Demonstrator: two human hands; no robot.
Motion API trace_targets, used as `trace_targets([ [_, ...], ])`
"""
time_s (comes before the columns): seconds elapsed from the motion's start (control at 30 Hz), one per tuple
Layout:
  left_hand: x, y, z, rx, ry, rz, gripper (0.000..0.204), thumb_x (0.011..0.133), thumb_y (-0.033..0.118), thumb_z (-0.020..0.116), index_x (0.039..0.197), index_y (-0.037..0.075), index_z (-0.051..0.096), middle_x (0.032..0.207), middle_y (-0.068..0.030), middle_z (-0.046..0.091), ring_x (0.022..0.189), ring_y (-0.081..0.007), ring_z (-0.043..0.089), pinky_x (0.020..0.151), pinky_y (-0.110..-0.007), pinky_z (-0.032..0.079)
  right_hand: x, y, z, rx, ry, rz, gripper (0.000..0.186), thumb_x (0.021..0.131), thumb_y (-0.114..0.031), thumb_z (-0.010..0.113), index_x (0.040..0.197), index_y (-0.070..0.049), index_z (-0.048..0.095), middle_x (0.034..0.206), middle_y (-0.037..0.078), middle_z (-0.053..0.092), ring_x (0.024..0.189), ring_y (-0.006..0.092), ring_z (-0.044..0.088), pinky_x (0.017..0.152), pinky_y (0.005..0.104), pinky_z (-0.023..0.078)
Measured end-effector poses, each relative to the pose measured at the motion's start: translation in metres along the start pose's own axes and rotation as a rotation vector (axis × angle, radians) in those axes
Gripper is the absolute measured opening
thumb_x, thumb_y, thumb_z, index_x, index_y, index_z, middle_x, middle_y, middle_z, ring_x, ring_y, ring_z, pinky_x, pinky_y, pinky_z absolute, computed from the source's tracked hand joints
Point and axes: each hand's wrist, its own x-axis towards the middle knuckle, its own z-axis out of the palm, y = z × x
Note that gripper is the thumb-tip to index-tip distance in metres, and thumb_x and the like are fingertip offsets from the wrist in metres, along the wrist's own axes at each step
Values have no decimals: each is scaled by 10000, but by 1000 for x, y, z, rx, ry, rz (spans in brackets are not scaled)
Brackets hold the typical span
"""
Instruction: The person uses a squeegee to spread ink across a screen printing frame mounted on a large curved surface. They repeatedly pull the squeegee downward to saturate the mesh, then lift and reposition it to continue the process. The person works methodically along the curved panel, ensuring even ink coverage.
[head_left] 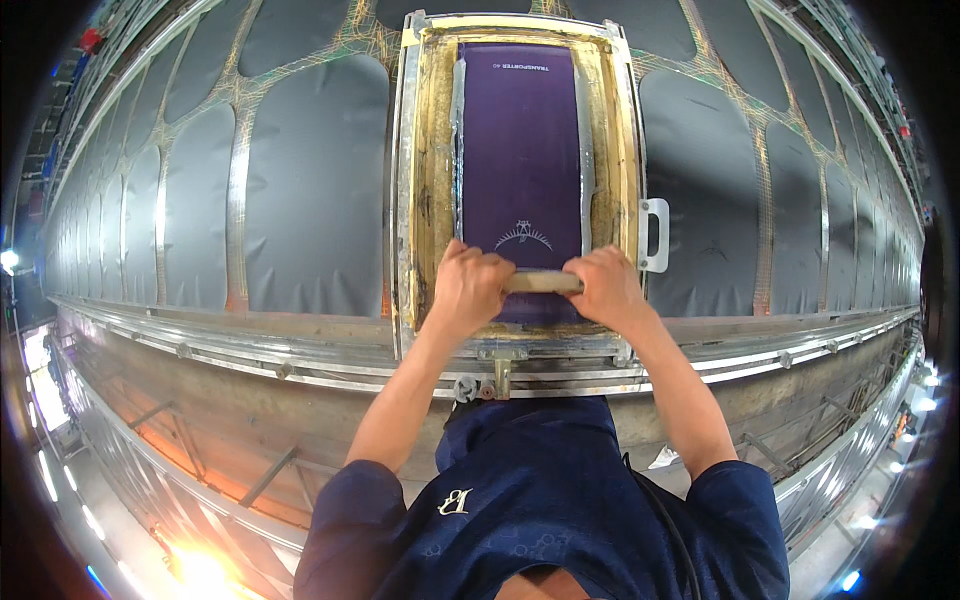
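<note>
Dark grey panels [320, 190] lie left and right of one rectangular frame [427, 180]; I count one purple sheet [520, 150] within it, one white handle [661, 236] at its right edge, one pale bar [541, 282]; left hand [472, 288] and right hand [608, 288] are curled tight around the bar's two ends; its middle shows between them, over the sheet's lower part.

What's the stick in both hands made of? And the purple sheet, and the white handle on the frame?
The stick looks like unpolished wood: it's pale tan and dull. The purple sheet could be fine mesh or thin film; it's flat and evenly coloured, but no weave shows. The white handle is probably smooth plastic, being plain white without a metallic shine.
</note>
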Motion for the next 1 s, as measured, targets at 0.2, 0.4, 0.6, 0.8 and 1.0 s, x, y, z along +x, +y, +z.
trace_targets([
  [0.2, 8, -5, -3, -24, 72, 43, 162, 698, 184, 834, 814, 154, 725, 773, -7, 707, 778, -210, 668, 816, -378, 430, 8, 7, -9, 23, -73, 22, 248, 783, -271, 815, 937, -95, 736, 829, 70, 713, 876, 258, 674, 913, 399, 464],
  [0.4, 184, -81, -44, 122, 82, 64, 208, 737, 251, 842, 910, 162, 769, 794, -52, 733, 781, -261, 701, 806, -411, 497, 173, 85, -79, -27, -24, 37, 340, 776, -370, 828, 928, -79, 741, 798, 137, 720, 827, 362, 706, 766, 469, 556],
  [0.6, 351, -146, -82, 223, 6, 20, 311, 737, 387, 837, 973, 197, 768, 870, -91, 746, 892, -295, 709, 916, -455, 465, 325, 163, -138, -137, -18, 76, 419, 763, -428, 813, 970, -70, 751, 929, 182, 736, 913, 365, 726, 843, 460, 587],
  [0.8, 401, -175, -82, 142, -69, -61, 366, 705, 409, 862, 982, 184, 781, 903, -106, 757, 929, -339, 710, 875, -463, 538, 374, 192, -143, -17, -16, 91, 452, 708, -395, 840, 987, -47, 769, 990, 207, 740, 956, 385, 714, 870, 454, 572],
  [1.0, 369, -158, -78, 173, -34, -15, 383, 710, 422, 853, 998, 179, 785, 852, -103, 755, 868, -320, 720, 830, -448, 557, 344, 177, -127, -63, 19, 87, 457, 722, -380, 846, 1012, -39, 757, 923, 199, 736, 914, 388, 710, 839, 453, 566],
])
